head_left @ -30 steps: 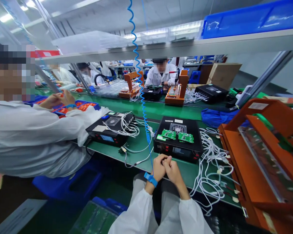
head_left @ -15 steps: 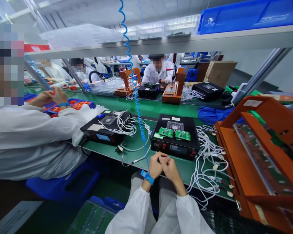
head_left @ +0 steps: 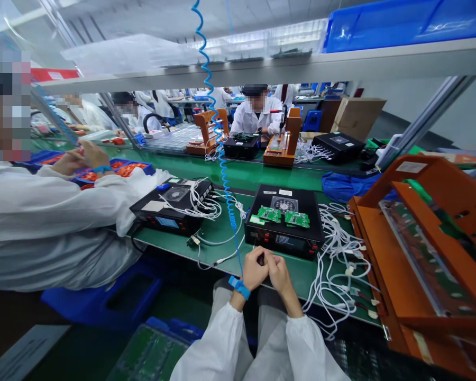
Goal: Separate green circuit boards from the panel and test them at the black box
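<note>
My left hand (head_left: 254, 270), with a blue wrist strap (head_left: 239, 288) at the wrist, meets my right hand (head_left: 277, 271) at the bench's front edge. The fingers of both are curled in and touch at the tips; whether anything small sits between them is hidden. Just beyond them stands a black test box (head_left: 257, 198) with a fan, red buttons and a small display. Two green circuit boards lie on its top, a left board (head_left: 268, 214) and a right board (head_left: 297, 219). A blue coiled cord (head_left: 223, 169) runs down towards the strap.
White cables (head_left: 335, 264) tangle between the box and an orange fixture (head_left: 375, 222) at right. A second black box (head_left: 174, 201) with cables stands left. A co-worker's sleeve (head_left: 63, 201) reaches in at far left, near blue trays of orange parts. A shelf (head_left: 238, 74) crosses overhead.
My hands stay together at the bench edge, with only a slight shift of the fingers. The boards and boxes have not moved. The co-worker at left has leaned slightly further left.
</note>
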`<action>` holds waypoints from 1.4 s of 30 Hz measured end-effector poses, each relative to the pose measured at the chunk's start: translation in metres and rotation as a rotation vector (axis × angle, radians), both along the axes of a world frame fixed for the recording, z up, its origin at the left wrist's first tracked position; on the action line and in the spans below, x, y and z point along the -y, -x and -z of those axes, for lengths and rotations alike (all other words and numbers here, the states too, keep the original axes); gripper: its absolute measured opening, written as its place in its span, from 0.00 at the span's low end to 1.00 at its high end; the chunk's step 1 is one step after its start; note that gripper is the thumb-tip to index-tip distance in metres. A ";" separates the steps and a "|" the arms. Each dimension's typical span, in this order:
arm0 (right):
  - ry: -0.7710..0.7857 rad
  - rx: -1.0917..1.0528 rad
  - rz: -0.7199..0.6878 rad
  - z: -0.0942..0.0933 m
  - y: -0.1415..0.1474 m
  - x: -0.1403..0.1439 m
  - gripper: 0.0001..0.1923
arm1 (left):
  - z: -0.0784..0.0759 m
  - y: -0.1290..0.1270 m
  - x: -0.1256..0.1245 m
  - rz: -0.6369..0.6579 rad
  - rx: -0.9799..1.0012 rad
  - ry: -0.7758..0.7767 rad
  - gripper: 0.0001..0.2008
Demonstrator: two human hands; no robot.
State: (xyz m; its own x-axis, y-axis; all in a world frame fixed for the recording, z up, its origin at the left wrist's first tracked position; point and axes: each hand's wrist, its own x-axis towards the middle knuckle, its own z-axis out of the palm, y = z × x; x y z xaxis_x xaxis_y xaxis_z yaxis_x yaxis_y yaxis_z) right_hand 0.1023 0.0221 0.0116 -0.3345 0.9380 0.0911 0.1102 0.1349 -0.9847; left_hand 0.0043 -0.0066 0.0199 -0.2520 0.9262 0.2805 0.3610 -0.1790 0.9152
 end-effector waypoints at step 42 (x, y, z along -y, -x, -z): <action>-0.004 -0.042 -0.007 0.006 -0.001 -0.001 0.22 | -0.001 0.000 0.001 -0.006 -0.024 -0.019 0.08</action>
